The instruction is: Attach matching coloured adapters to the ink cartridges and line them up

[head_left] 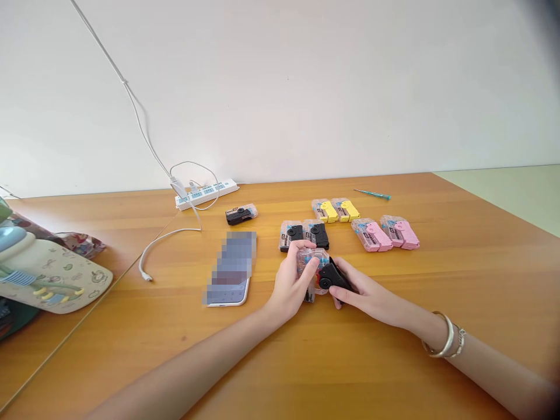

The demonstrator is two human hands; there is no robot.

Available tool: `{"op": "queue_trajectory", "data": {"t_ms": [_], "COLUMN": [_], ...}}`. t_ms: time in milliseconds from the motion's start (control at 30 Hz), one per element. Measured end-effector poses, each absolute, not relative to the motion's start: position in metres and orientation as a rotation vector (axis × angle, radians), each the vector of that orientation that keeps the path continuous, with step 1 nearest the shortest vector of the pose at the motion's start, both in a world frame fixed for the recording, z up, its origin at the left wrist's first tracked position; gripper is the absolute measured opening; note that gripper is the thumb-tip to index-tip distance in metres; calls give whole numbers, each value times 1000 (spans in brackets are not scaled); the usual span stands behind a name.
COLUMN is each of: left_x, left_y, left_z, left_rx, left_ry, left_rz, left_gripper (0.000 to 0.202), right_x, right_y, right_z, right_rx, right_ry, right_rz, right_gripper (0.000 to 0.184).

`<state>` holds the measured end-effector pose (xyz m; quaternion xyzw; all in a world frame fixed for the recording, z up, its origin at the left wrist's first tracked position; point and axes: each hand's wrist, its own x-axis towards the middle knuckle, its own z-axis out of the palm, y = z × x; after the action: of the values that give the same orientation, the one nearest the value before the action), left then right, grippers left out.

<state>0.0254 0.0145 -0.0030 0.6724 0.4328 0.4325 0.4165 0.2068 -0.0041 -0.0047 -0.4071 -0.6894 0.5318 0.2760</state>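
Note:
My left hand (292, 284) grips the clear shell of a small correction-tape dispenser (313, 263) on the wooden table (394, 350). My right hand (361, 291) pinches the dispenser's black part (333, 276), which sticks out to the right of the clear shell. Just behind my hands lie two black dispensers (304, 234) side by side. Further back are two yellow ones (335, 210), and to the right two pink ones (385, 233). One more black dispenser (241, 214) lies alone at the back left.
A phone (231, 269) lies face up left of my hands. Behind it are a white power strip (206, 193) with plugged cables and a loose white cable end (146, 272). A small teal screwdriver (373, 194) lies at the back right. A patterned bag (48, 274) sits far left.

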Motion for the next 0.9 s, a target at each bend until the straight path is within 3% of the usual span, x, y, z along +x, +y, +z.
{"op": "queue_trajectory", "data": {"t_ms": [233, 700, 900], "left_x": [24, 24, 24], "left_y": [14, 8, 7], "left_z": [-1, 1, 0], "left_rx": [1928, 2083, 2095], "left_ry": [1421, 1376, 1377], "left_rz": [884, 896, 902], "left_gripper": [20, 19, 19], "right_x": [206, 210, 210], "right_y": [-8, -7, -8], "right_z": [-2, 2, 4], "right_rx": [-1111, -1075, -1087], "right_ry": [-1843, -1892, -1902], "right_rz": [1465, 1648, 1679], "right_gripper": [41, 34, 41]}}
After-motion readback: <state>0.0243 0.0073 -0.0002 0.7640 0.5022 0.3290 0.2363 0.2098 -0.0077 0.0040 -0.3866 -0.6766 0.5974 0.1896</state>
